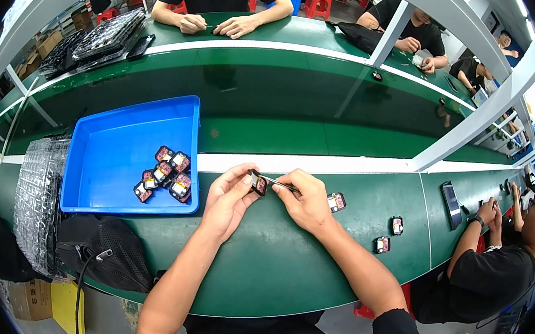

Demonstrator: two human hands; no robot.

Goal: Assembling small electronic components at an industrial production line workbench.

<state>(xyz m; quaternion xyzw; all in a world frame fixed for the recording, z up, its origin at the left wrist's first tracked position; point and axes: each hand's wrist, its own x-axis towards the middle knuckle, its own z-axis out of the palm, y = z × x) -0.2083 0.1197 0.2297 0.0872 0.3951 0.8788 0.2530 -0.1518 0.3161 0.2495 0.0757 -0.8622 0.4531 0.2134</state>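
My left hand point(226, 203) pinches a small black device housing point(259, 183) with a reddish inside, held up over the green bench. In my right hand point(306, 201) is a thin pair of tweezers point(280, 184), its tip at the housing. What the tip touches is too small to make out. Just right of that hand lies a similar housing point(337, 203). Two others, a housing point(397, 226) and a nearer housing point(382, 245), rest farther right. On the left, a blue tray point(115, 146) holds several such housings point(163, 171) heaped in its right part.
A black mesh bag point(105, 251) and a bubble-wrapped stack point(38, 203) lie left, beside the tray. Beyond the white rail point(306, 163) runs a dark green belt point(254, 101). A white post point(471, 125) slants up at right. Co-workers sit opposite and at right, near a dark tablet-like device point(451, 204).
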